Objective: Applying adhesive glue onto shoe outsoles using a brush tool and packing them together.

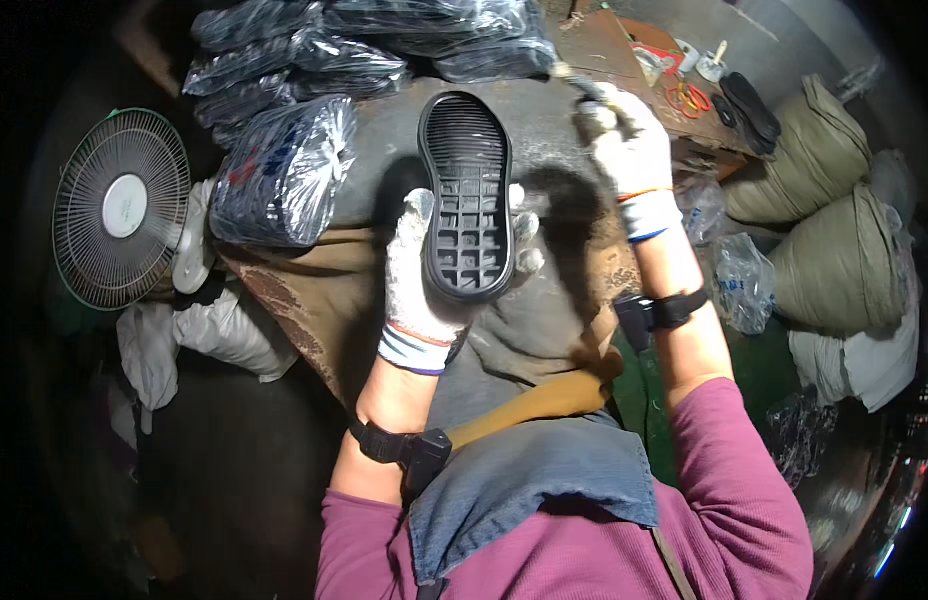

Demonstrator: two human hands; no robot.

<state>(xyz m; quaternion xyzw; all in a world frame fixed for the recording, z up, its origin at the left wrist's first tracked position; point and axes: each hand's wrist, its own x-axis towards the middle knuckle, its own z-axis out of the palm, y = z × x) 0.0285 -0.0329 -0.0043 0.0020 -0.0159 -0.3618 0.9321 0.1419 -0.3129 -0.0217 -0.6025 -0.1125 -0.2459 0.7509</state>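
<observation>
Near the centre, the gloved left hand [414, 275] grasps a black shoe sole [471, 185] by its long edges above the work surface [379, 135], presumably so that the upturned face remains unobstructed; this face bears square recesses at the near end and close crosswise ribs at the far end, within a raised rim. Farther right, the gloved right hand [632, 150], apart from the sole, has its fingers curled around a slender implement [574, 79] too blurred to identify.
</observation>
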